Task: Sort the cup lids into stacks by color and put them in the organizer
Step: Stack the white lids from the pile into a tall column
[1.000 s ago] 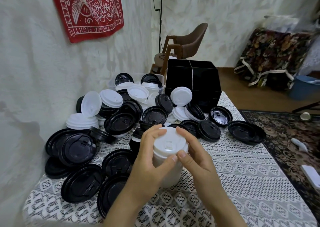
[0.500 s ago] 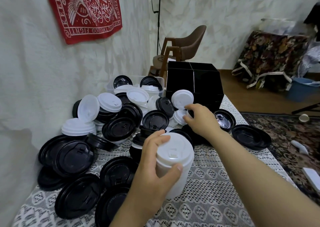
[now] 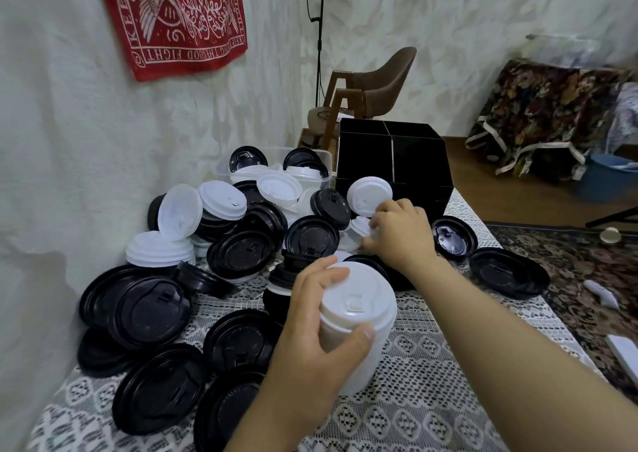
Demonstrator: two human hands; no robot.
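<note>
My left hand (image 3: 310, 327) grips a tall stack of white lids (image 3: 359, 317) near the table's front middle. My right hand (image 3: 400, 234) reaches into the pile with curled fingers and closes on a white lid (image 3: 359, 225) lying low among the others; the grip itself is partly hidden. Another white lid (image 3: 367, 196) leans just above that hand against the black organizer (image 3: 393, 172), which stands at the back of the table with its compartments open. Black lids (image 3: 241, 254) and white lids (image 3: 221, 199) lie heaped to the left.
A clear plastic tub (image 3: 272, 168) with lids sits behind the heap. Large black lids (image 3: 152, 313) cover the front left; more black lids (image 3: 507, 275) lie at the right edge. The lace tablecloth (image 3: 448, 382) shows at front right. A wall runs along the left.
My right hand let go of the white stack and reached forward into the pile beside the organizer. The left hand kept hold of the stack.
</note>
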